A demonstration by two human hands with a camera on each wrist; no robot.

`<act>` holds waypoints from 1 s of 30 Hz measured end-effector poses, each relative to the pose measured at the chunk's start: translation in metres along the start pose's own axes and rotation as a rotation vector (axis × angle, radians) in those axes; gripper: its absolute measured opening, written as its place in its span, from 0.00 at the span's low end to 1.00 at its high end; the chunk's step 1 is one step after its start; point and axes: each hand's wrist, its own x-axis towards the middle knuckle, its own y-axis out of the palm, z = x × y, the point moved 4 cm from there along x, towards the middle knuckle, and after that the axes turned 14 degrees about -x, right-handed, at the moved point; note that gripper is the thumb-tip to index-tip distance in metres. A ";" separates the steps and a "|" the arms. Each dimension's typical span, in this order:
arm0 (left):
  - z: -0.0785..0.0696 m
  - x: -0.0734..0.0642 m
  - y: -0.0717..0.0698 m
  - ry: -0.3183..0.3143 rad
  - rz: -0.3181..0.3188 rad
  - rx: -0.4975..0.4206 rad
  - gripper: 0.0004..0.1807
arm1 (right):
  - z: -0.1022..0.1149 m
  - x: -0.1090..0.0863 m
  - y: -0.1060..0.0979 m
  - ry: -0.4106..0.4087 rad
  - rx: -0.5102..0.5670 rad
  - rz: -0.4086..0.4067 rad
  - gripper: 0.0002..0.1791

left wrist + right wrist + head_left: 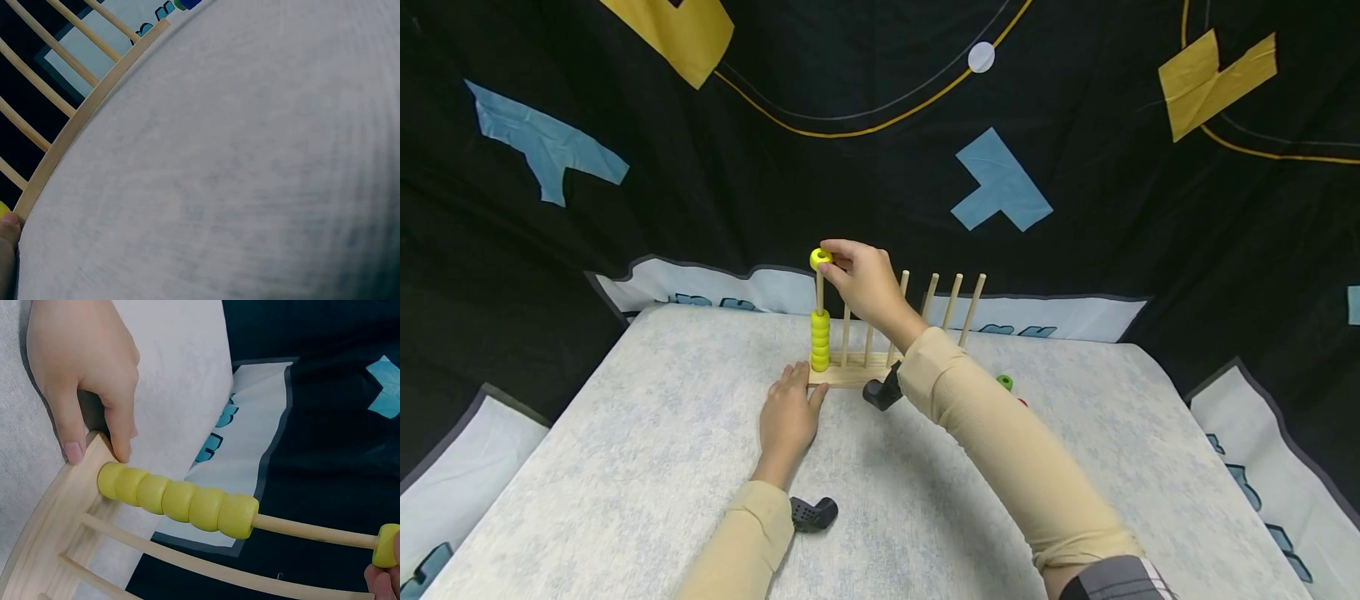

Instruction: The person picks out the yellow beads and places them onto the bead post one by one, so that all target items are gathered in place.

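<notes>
My right hand (pixel 871 285) pinches a yellow bead (pixel 817 260) between thumb and fingers at the top of the leftmost peg of a wooden peg stand (pixel 846 379). In the right wrist view, the peg's tip meets that bead (pixel 385 545). Lower on the same peg sits a stack of several yellow beads (pixel 181 500), down against the base. My left hand (pixel 787 414) grips the left end of the base, thumb in front and fingers round the corner. The other pegs (pixel 972 310) stand bare where they show; my right hand and forearm hide part of the stand.
A green bead (pixel 1004 382) and a red piece (pixel 1023 403) lie right of the stand, partly behind my right sleeve. A blue piece (pixel 190 3) shows at the left wrist view's top edge. Behind the pale tabletop (pixel 647 442) hangs a dark cloth (pixel 880 200).
</notes>
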 end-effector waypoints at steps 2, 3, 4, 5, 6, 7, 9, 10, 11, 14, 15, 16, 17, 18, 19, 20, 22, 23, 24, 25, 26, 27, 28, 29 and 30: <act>0.000 0.000 0.000 0.003 -0.002 0.001 0.34 | 0.000 0.000 0.001 0.001 -0.006 -0.001 0.22; 0.000 0.000 0.000 0.003 -0.002 0.002 0.34 | 0.000 0.000 0.001 0.003 -0.008 -0.002 0.22; 0.000 0.000 0.000 0.004 -0.002 0.002 0.34 | 0.000 -0.001 0.000 0.004 -0.011 -0.003 0.22; 0.000 0.000 0.000 0.004 -0.001 0.002 0.34 | -0.001 -0.001 0.000 0.002 -0.010 -0.007 0.22; 0.000 0.000 0.000 0.005 0.000 0.002 0.34 | -0.001 -0.001 0.000 -0.001 -0.008 -0.011 0.22; 0.000 0.000 0.000 0.005 0.000 0.002 0.34 | -0.001 -0.002 -0.001 -0.007 -0.005 -0.017 0.22; -0.001 0.000 -0.001 0.005 -0.001 0.000 0.33 | 0.000 -0.003 -0.002 -0.015 0.001 -0.026 0.22; -0.001 0.000 -0.001 0.006 -0.002 0.000 0.33 | 0.000 -0.004 -0.003 -0.019 0.004 -0.033 0.22; -0.001 0.000 -0.001 0.006 -0.003 0.001 0.33 | 0.000 -0.005 -0.004 -0.023 0.010 -0.040 0.22; -0.001 -0.001 -0.001 0.006 -0.004 0.005 0.34 | 0.000 -0.009 -0.008 -0.031 0.021 -0.061 0.22; -0.001 -0.001 -0.001 0.004 -0.005 0.006 0.34 | 0.000 -0.010 -0.009 -0.034 0.031 -0.067 0.22; -0.001 -0.001 -0.001 0.002 -0.006 0.006 0.34 | -0.001 -0.012 -0.011 -0.037 0.042 -0.074 0.21; -0.001 -0.001 -0.001 0.000 -0.007 0.004 0.34 | -0.001 -0.014 -0.012 -0.042 0.057 -0.080 0.21; -0.001 -0.001 -0.001 -0.003 -0.009 0.002 0.34 | -0.002 -0.017 -0.013 -0.048 0.074 -0.086 0.21; -0.001 -0.001 -0.001 -0.005 -0.011 0.000 0.34 | -0.002 -0.019 -0.014 -0.053 0.086 -0.093 0.21; -0.001 -0.001 -0.001 -0.006 -0.013 -0.003 0.34 | -0.003 -0.022 -0.015 -0.058 0.100 -0.099 0.20; 0.000 0.000 0.000 -0.006 -0.017 -0.006 0.34 | -0.007 -0.028 -0.017 -0.063 0.122 -0.109 0.20; 0.000 0.000 0.000 -0.005 -0.019 -0.007 0.34 | -0.008 -0.032 -0.018 -0.066 0.127 -0.112 0.20; 0.000 0.000 0.000 -0.003 -0.019 -0.006 0.34 | -0.011 -0.036 -0.018 -0.067 0.132 -0.113 0.19; 0.001 0.000 0.000 -0.001 -0.020 -0.006 0.34 | -0.014 -0.040 -0.019 -0.066 0.134 -0.112 0.19; 0.001 0.000 0.001 0.003 -0.021 -0.004 0.34 | -0.016 -0.044 -0.019 -0.064 0.137 -0.107 0.19; 0.001 0.000 0.001 0.006 -0.022 0.000 0.34 | -0.020 -0.049 -0.019 -0.059 0.142 -0.100 0.19; 0.001 0.000 0.001 0.008 -0.021 0.002 0.34 | -0.023 -0.054 -0.019 -0.054 0.148 -0.091 0.19; 0.001 0.000 0.001 0.010 -0.021 0.005 0.34 | -0.026 -0.059 -0.019 -0.048 0.154 -0.081 0.19; 0.001 0.000 0.001 0.013 -0.020 0.008 0.34 | -0.029 -0.064 -0.018 -0.040 0.160 -0.073 0.19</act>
